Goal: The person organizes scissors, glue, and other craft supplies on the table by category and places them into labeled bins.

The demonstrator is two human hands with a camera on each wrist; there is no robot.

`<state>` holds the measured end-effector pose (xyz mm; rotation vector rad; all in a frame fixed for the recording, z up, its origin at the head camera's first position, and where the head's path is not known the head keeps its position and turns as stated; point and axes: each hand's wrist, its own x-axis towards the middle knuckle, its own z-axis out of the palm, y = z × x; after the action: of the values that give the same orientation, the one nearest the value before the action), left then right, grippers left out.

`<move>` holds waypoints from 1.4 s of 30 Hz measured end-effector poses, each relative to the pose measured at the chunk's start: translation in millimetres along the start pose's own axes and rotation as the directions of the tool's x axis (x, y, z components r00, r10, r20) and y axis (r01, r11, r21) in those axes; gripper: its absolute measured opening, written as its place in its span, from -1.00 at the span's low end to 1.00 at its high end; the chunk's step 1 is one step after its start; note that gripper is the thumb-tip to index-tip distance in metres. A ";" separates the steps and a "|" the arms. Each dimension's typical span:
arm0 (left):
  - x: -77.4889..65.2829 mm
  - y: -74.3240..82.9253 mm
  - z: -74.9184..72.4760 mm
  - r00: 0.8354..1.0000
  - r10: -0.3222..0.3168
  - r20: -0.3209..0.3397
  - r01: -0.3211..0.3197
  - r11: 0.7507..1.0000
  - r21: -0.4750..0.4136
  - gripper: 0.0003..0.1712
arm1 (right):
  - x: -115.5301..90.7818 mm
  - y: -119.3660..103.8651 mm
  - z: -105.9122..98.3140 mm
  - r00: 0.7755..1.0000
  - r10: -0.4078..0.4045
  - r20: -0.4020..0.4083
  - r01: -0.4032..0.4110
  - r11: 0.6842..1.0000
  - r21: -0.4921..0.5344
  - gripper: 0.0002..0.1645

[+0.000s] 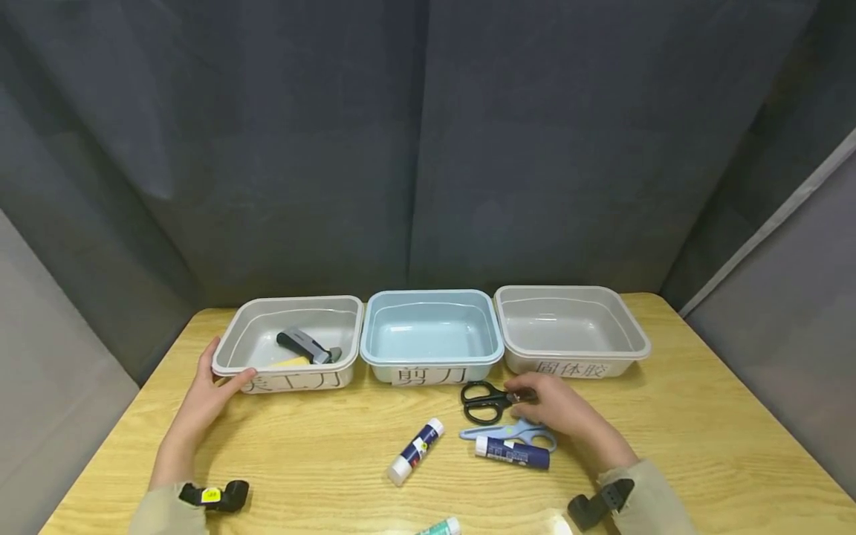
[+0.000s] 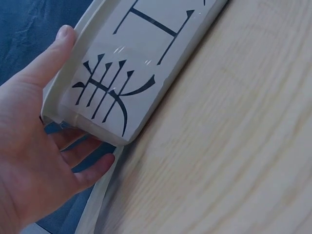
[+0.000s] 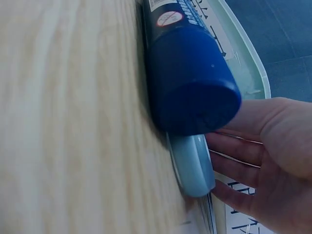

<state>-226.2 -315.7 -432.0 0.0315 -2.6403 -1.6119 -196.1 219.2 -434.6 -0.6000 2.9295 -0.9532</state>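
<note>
At the far left, my left hand (image 1: 209,395) rests on the near corner of a grey bin (image 1: 287,301). Its thumb lies along the front rim, and the other fingers spread loosely around the side, as the left wrist view shows. My right hand (image 1: 550,405) pinches black scissors (image 1: 486,405) by the blade end; their handles point left. Light-blue scissors (image 1: 491,432) lie just below that hand. A dark-blue glue stick (image 1: 513,452) overlaps their handles; its blue end (image 3: 195,92) hides part of the fingers in the right wrist view.
A light-blue bin (image 1: 431,297) stands in the middle and another grey bin (image 1: 635,338) at right, all with labels. The left bin contains a grey-black utility knife (image 1: 307,345) and something yellow. Another glue stick (image 1: 416,451) lies mid-table; a green-labelled tube (image 1: 441,527) shows at the bottom edge.
</note>
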 end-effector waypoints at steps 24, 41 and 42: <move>0.5 0.2 0.4 1.000 -0.020 0.001 0.020 1.000 -0.008 0.13 | 14.2 -0.4 -5.9 0.990 -0.088 0.111 0.111 0.967 -0.229 -0.73; 2.0 -1.0 1.6 0.999 -0.034 -0.001 0.034 0.999 -0.010 0.13 | 9.9 -0.6 -1.7 0.969 -0.229 0.091 0.246 0.924 -0.292 -0.73; 1.6 -0.9 1.4 0.999 -0.032 0.000 0.032 0.999 -0.012 0.13 | 9.7 -1.1 -1.7 0.966 -0.239 0.096 0.257 0.922 -0.291 -0.73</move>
<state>-227.9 -314.9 -433.4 0.0743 -2.6433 -1.6370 -204.9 215.9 -431.5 -1.0128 3.0172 -0.4827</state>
